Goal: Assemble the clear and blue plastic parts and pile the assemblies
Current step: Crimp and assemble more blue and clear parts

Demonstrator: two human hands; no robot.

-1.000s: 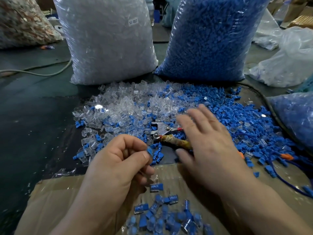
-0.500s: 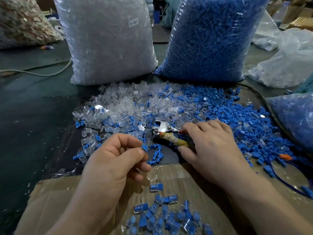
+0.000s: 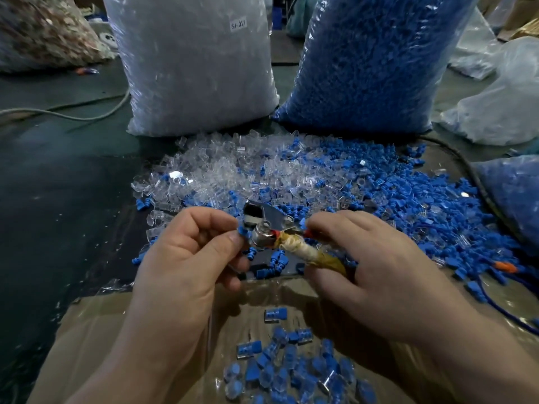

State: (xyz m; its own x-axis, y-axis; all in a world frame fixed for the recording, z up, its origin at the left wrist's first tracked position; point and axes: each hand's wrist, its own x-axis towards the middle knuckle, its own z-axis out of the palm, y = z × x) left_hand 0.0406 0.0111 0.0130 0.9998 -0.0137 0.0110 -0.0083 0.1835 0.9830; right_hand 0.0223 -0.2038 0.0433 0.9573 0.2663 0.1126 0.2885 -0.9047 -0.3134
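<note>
A: What's over on the far left?

B: A bag of mixed bits (image 3: 38, 33) in the far corner, and a grey cable (image 3: 73, 113) trailing across the dark desk (image 3: 58, 199).

A: And the left hand?

B: The left hand (image 3: 186, 258) is raised over the near edge of the loose parts. Thumb and forefinger are closed in a pinch on one small blue part (image 3: 242, 230), and the other fingers are curled in beneath.

A: Where is that part, exactly?

B: Right against the round metal head of the tool (image 3: 271, 228). Whether it sits inside the head I cannot tell.

A: Who has the tool?

B: The right hand (image 3: 370, 275). Its fingers are wrapped round the tape-bound handle (image 3: 313, 253), with the thumb underneath.

A: And behind the hands?

B: Loose clear parts (image 3: 221, 173) lie to the left and run into loose blue parts (image 3: 408, 199) on the right. Beyond them stand two full sacks, the clear sack (image 3: 192, 68) on the left and the blue sack (image 3: 370, 62) on the right.

A: The finished ones?

B: The assemblies (image 3: 291, 371) are piled near, on the cardboard (image 3: 116, 330), below and between the hands. A few lie apart from the heap.

A: Far right?

B: A pale plastic bag (image 3: 501, 106), and nearer, a bag of blue pieces (image 3: 516, 196) at the edge.
</note>
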